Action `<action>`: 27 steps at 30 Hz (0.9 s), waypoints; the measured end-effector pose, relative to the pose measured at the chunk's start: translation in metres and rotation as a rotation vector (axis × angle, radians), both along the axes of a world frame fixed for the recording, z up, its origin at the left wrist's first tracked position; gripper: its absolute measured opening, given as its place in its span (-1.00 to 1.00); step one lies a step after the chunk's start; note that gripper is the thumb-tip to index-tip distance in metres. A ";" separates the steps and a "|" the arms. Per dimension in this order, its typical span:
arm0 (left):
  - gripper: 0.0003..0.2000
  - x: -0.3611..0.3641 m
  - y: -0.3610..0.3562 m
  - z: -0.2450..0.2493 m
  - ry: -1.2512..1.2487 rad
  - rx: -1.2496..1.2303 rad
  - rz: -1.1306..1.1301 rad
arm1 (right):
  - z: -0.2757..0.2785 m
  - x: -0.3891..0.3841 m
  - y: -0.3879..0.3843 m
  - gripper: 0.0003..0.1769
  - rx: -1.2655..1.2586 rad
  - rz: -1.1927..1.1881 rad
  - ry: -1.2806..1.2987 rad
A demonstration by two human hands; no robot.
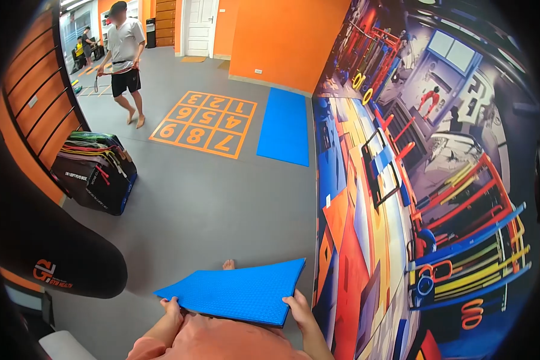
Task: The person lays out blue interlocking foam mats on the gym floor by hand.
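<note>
Open floor [162,240] between bag [72,240] and mat [240,294]

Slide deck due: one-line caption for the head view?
Left hand and right hand hold a blue mat above gray floor; another mat lies beside an orange number grid.

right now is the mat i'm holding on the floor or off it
Off: the mat is held up in front of the shirt, left hand and right hand gripping its edges.

The head camera looked forward and down, near the held mat [237,291] between six and seven o'clock, far from the door [198,24] at eleven.
</note>
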State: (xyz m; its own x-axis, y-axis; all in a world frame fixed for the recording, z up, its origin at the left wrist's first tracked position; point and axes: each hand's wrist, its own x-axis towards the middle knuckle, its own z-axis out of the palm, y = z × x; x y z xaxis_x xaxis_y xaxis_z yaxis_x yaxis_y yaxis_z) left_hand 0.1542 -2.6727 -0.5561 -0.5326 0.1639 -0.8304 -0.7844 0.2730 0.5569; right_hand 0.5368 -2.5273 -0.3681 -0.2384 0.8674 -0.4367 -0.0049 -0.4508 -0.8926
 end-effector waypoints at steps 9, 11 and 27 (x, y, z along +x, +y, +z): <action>-0.76 -0.052 0.205 0.030 0.056 0.208 -0.052 | 0.034 -0.026 0.178 -0.49 0.024 -0.013 -0.013; -0.76 -0.076 0.261 0.059 -0.017 0.162 -0.296 | 0.036 -0.032 0.213 -0.49 0.039 -0.030 0.003; -0.71 -0.024 0.583 0.108 0.058 0.236 -0.586 | 0.006 -0.014 0.390 -0.32 -0.055 -0.703 0.330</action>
State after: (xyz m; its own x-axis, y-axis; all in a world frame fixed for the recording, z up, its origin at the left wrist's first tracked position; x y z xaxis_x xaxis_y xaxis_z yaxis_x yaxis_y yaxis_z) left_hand 0.1300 -2.0892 -0.4485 -0.3422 0.6167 -0.7089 -0.5090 0.5125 0.6916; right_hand 0.5229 -2.1368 -0.3621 0.2342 0.8421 -0.4858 -0.5674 -0.2874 -0.7717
